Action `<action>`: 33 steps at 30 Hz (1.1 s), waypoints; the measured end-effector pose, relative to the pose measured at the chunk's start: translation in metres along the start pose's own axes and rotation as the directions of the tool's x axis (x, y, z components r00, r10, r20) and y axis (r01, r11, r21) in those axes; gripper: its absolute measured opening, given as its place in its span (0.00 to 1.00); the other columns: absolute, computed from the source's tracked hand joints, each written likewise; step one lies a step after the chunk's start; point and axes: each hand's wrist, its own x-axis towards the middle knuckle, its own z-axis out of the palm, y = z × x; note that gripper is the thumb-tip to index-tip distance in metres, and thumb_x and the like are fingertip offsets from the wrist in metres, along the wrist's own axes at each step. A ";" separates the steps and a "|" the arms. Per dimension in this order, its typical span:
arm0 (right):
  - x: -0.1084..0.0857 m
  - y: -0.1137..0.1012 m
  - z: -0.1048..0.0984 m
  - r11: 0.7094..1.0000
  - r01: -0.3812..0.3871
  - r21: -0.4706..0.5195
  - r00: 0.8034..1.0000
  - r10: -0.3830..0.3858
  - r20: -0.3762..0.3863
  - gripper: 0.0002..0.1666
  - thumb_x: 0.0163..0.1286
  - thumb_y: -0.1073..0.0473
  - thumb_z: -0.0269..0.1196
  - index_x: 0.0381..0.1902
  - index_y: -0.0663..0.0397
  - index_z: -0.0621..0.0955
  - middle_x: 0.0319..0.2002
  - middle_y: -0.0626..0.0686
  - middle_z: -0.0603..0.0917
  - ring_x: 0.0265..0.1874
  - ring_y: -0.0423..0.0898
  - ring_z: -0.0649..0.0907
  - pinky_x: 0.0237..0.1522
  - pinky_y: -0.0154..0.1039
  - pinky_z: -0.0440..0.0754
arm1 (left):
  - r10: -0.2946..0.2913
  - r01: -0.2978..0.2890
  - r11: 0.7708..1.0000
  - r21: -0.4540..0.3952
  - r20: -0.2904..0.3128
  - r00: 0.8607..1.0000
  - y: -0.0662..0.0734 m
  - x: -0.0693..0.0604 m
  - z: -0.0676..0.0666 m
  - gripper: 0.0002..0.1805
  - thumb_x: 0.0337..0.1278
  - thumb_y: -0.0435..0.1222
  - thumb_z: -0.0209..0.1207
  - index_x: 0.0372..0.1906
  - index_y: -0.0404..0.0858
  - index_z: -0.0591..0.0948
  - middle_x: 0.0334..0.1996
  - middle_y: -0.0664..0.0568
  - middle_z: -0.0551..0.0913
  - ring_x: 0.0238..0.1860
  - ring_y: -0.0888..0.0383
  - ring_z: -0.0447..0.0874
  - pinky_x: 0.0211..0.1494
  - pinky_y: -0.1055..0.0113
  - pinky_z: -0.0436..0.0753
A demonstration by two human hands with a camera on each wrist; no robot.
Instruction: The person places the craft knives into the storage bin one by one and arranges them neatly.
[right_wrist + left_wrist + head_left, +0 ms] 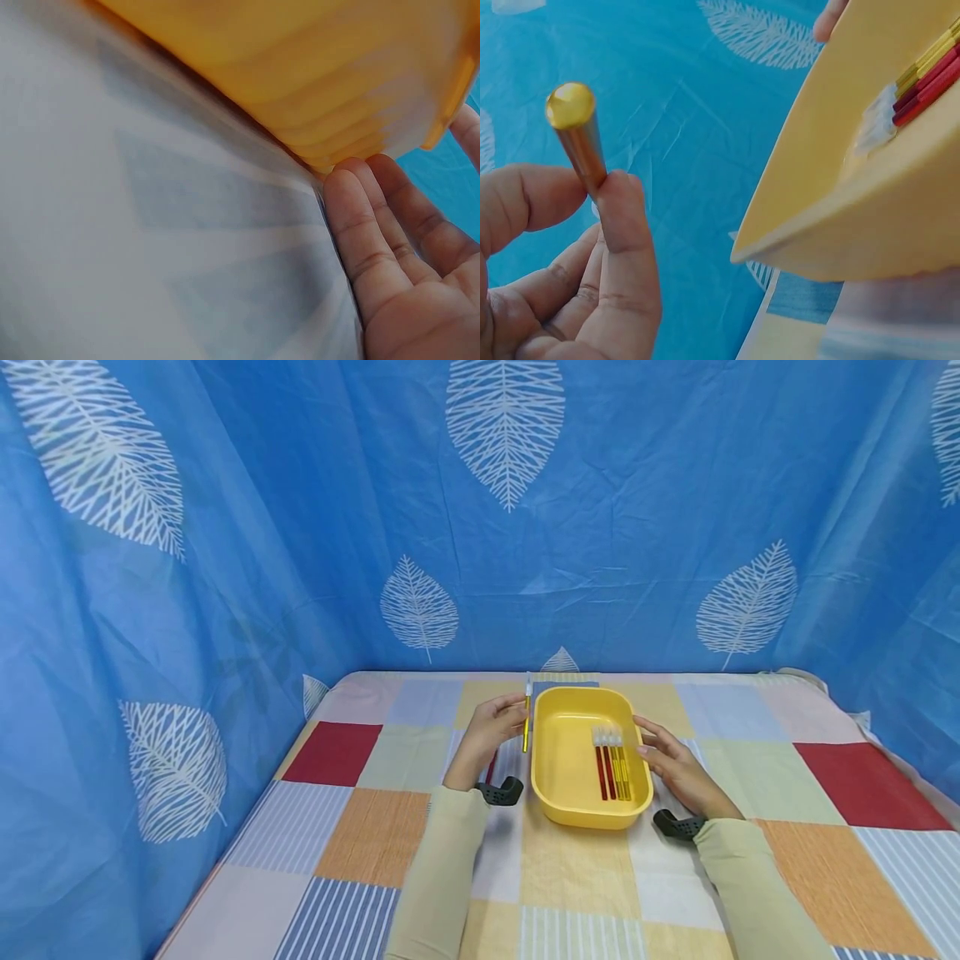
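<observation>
My left hand (491,731) pinches a craft knife (526,722) with a gold metallic handle between thumb and fingers. It stands roughly upright, pale tip up, just left of a yellow plastic tray (551,777). In the left wrist view the round butt of the craft knife (571,109) faces the camera. Inside the tray, near its right wall, red craft knives (604,772) and gold craft knives (621,774) lie side by side, pale ends away from me. My right hand (678,768) touches the tray's right side with fairly straight fingers (352,210).
A red-handled thing (491,767) lies on the table, partly hidden by my left hand and wrist. A patchwork cloth (577,877) covers the table. Blue leaf-print curtains (600,527) hang behind and at the sides. Dark wrist devices (678,825) sit on both wrists.
</observation>
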 end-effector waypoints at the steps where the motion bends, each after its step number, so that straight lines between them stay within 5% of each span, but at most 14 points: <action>1: 0.000 0.000 0.000 1.000 0.002 0.001 1.000 -0.002 0.001 0.40 0.88 0.55 0.55 0.88 0.57 0.54 0.79 0.74 0.61 0.58 0.28 0.77 0.57 0.21 0.75 | -0.002 0.002 1.000 0.001 0.000 1.000 0.001 0.000 0.002 0.26 0.77 0.29 0.59 0.74 0.23 0.74 0.65 0.29 0.82 0.62 0.38 0.86 0.64 0.56 0.87; 18: -0.001 0.000 0.000 1.000 0.014 0.017 1.000 -0.014 0.000 0.40 0.88 0.57 0.55 0.88 0.58 0.53 0.78 0.75 0.61 0.59 0.29 0.76 0.58 0.22 0.74 | -0.034 0.036 0.999 -0.012 0.107 0.994 0.012 0.012 0.035 0.27 0.79 0.27 0.57 0.77 0.26 0.72 0.65 0.24 0.79 0.52 0.49 0.87 0.60 0.61 0.88; 25: 0.000 0.000 0.000 1.000 -0.003 -0.010 1.000 0.003 -0.004 0.41 0.88 0.55 0.55 0.88 0.58 0.53 0.79 0.74 0.61 0.60 0.31 0.75 0.77 0.59 0.65 | -0.057 0.058 0.998 -0.004 0.127 0.990 0.011 0.019 0.051 0.27 0.79 0.28 0.59 0.76 0.28 0.74 0.61 0.27 0.83 0.53 0.49 0.88 0.63 0.57 0.88; 33: 0.000 0.000 0.000 1.000 -0.001 0.006 1.000 0.001 -0.001 0.41 0.88 0.56 0.55 0.88 0.58 0.53 0.79 0.74 0.61 0.60 0.31 0.75 0.59 0.24 0.74 | -0.152 0.148 0.988 0.044 0.098 0.983 0.004 0.027 0.069 0.25 0.77 0.27 0.61 0.74 0.29 0.76 0.54 0.36 0.86 0.51 0.48 0.89 0.61 0.55 0.89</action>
